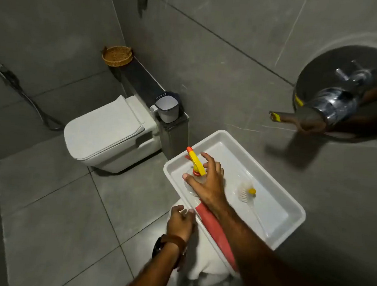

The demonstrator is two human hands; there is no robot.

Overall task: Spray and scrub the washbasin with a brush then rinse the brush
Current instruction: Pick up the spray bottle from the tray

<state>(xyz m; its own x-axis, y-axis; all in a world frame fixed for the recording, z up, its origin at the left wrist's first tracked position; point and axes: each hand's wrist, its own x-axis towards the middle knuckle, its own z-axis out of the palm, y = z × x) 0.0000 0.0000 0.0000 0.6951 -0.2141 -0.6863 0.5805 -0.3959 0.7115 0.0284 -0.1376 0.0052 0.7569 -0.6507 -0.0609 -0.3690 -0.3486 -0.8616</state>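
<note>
Two hands in view. Right hand (206, 184), fingers spread, hovers over spray bottle (196, 165) at washbasin (294, 208) left end, nozzle pointing away. Brush (246, 192) lies to its right, handle toward person. Left hand (181, 220), loosely open, at near rim.

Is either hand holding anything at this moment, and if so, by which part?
Nothing is clearly held. The right hand is spread open over the spray bottle, at its neck, not closed on it. The left hand rests at the washbasin edge.
</note>
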